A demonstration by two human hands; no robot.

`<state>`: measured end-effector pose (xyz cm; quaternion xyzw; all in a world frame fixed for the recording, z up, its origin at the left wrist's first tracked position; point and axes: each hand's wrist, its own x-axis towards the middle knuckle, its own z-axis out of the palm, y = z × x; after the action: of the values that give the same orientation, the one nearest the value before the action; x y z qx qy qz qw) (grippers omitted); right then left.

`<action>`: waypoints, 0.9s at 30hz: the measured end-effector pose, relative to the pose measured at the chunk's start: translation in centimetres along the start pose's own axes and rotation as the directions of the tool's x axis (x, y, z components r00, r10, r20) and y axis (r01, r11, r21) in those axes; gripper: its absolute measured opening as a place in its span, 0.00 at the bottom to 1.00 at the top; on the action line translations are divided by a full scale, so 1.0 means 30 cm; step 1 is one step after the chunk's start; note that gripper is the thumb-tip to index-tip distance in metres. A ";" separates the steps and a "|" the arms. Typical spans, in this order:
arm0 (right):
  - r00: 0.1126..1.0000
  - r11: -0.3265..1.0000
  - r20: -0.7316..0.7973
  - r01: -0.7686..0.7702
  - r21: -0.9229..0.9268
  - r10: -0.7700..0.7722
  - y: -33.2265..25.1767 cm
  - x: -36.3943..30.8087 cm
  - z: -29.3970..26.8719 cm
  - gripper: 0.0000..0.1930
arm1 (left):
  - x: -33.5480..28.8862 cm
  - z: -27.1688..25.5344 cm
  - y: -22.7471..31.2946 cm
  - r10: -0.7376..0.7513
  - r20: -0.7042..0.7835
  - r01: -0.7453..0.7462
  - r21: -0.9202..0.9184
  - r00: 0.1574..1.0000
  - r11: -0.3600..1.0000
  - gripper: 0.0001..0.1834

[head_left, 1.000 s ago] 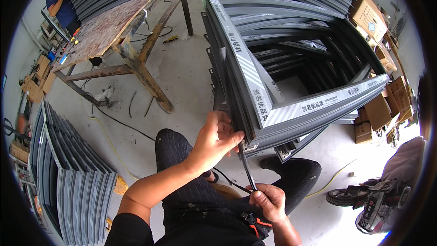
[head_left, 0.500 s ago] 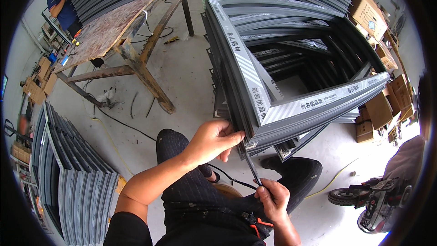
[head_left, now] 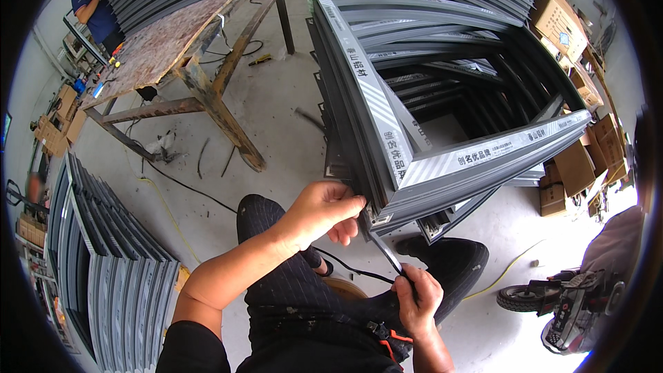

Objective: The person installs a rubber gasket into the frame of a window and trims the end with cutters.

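A stack of dark grey metal frames (head_left: 442, 178), printed film on the top one, stands in front of me. At its near left corner my left hand (head_left: 323, 213) has thumb and forefinger pinched against the frame edge; what lies between the fingertips is hidden. My right hand (head_left: 420, 297), lower and to the right, is closed round a flat dark sealing strip (head_left: 387, 251). The strip slants from that fist up to the frame corner, just below my left fingertips. A thin black line (head_left: 352, 271) runs from beneath my left thigh toward my right hand.
A worn wooden worktable (head_left: 155, 52) bears more frames at the upper left, with another person (head_left: 103, 17) beside it. Frames (head_left: 131, 304) stand at lower left. Cardboard boxes (head_left: 577, 166) and a wheeled vehicle (head_left: 566, 311) are to the right. Cables lie on the floor.
My left hand has slid slightly left along the frame edge. My right hand has shifted a little up and right, with the strip tilting. A dark strip end now shows left of the stack.
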<state>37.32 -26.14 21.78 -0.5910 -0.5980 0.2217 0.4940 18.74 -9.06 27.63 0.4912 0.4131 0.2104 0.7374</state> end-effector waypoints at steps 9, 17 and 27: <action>0.999 0.999 0.015 -0.045 0.011 0.045 0.004 -0.016 0.012 0.10 | 0.002 0.008 0.014 0.073 0.020 -0.076 0.193 0.997 0.978 0.12; 0.998 0.998 0.019 -0.065 0.011 0.064 0.006 -0.024 0.013 0.10 | -0.002 -0.007 0.012 0.046 0.061 -0.058 0.214 0.997 0.975 0.14; 0.998 0.997 0.022 -0.063 0.036 0.062 0.006 -0.027 0.020 0.11 | 0.021 -0.008 -0.057 0.111 0.130 -0.107 -0.039 0.985 0.993 0.14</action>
<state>36.73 -26.67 21.12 -0.5978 -0.5801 0.2541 0.4915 18.74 -9.22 25.80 0.5141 0.3324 0.2242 0.7583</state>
